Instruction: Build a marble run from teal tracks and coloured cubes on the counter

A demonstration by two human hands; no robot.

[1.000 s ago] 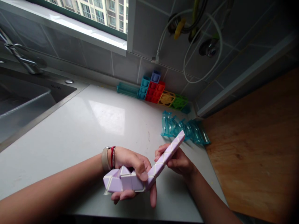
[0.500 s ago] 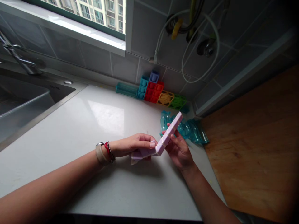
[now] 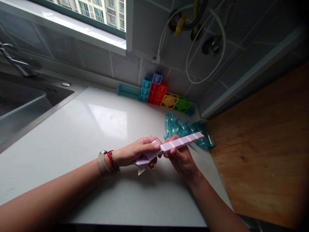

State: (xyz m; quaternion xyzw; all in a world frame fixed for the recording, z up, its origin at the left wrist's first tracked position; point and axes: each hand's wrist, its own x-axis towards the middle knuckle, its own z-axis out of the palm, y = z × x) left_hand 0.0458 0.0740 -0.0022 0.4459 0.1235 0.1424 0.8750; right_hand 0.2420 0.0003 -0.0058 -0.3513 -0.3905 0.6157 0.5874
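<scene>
A long, narrow lilac bar (image 3: 182,142) with pale cross stripes lies across both my hands above the white counter. Its left end is in the closed fingers of my left hand (image 3: 145,149), my thumb pressing on top. A scrap of white, tissue-like material (image 3: 141,171) pokes out below that hand; what it is I cannot make out. My right hand (image 3: 182,158) grips the bar near its middle from below, thumb on the near side. Just behind the bar, several clear turquoise plastic pieces (image 3: 171,125) lie on the counter, partly hidden by it.
Along the tiled wall stand turquoise (image 3: 145,90), red (image 3: 157,94), yellow (image 3: 170,100) and green (image 3: 182,104) plastic blocks, beside a clear turquoise tray (image 3: 128,91). The sink (image 3: 58,96) is at left, a wooden board (image 3: 260,145) at right. A white cable (image 3: 223,58) hangs above.
The right part of the lilac bar has swung down from steep to nearly level, pointing right. My right hand has turned with it; my left hand stays almost in place.
</scene>
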